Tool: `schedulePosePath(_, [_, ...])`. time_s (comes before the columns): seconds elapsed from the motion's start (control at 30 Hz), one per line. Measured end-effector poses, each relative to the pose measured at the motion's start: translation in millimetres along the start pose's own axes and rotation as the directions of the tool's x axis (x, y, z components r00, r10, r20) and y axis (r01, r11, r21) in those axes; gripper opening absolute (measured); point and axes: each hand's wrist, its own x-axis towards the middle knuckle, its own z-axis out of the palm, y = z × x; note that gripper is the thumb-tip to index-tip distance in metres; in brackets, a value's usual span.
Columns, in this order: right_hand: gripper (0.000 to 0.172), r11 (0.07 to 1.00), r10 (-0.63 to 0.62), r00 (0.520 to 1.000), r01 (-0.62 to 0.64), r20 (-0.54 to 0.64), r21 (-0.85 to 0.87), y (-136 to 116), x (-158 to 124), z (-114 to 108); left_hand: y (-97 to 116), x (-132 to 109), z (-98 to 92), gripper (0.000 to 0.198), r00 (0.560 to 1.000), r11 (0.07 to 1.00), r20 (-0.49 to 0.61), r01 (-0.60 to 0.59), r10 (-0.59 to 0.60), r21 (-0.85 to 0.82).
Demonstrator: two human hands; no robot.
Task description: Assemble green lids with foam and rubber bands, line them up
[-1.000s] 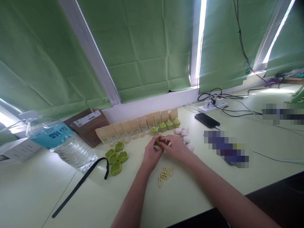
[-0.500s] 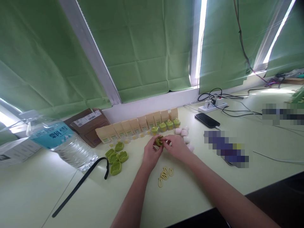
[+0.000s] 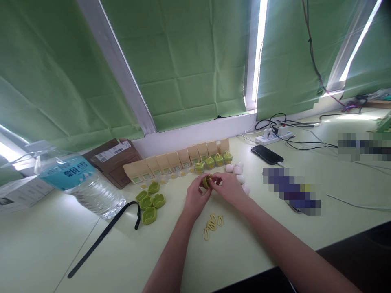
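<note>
Both hands meet over the pale green table (image 3: 259, 240). My left hand (image 3: 195, 199) and my right hand (image 3: 227, 188) pinch one small green case (image 3: 207, 181) between their fingertips, just above the tabletop. Several yellow loops (image 3: 211, 225) lie just in front of my wrists. Several open green case shells (image 3: 149, 201) sit to the left. Behind my hands stands a row of tan paper packets (image 3: 177, 160), with several closed green cases (image 3: 214, 161) at its right end. Pink and white blocks (image 3: 240, 175) lie beside my right hand.
A large water bottle (image 3: 79, 183) lies on its side at the left, a black strap (image 3: 104, 236) before it. A brown parcel (image 3: 111, 160) rests at the back. A black phone (image 3: 266, 154), a power strip (image 3: 273, 136) and cables occupy the right.
My hands stay in place; the fingers have shifted slightly on the green case, which sits a little higher and more between both thumbs.
</note>
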Motion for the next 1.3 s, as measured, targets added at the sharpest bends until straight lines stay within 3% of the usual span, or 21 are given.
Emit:
schedulePosePath(0.33, [0.021,0.998,-0.046,0.999,0.046,-0.010,-0.036,-0.6,-0.3,-0.1,4.6,-1.0,-0.3,0.044,1.000,1.000,0.004,-0.002,0.002,0.002])
schedulePosePath(0.67, [0.020,0.984,-0.108,0.993,0.113,-0.043,0.138,2.1,-2.7,1.8,2.1,-0.8,0.2,0.045,0.999,0.999,-0.025,0.024,-0.025,-0.021])
schedulePosePath(1.1, [0.020,0.983,-0.018,0.999,0.023,-0.031,0.182,4.6,0.7,3.0,1.0,-0.2,0.4,0.046,0.998,0.999,-0.038,0.042,-0.042,-0.004])
schedulePosePath(1.3, [0.015,0.996,0.033,0.999,-0.031,-0.026,0.083,1.8,0.7,-1.6,5.2,-0.8,-0.3,0.046,1.000,0.999,-0.003,-0.004,0.004,0.038])
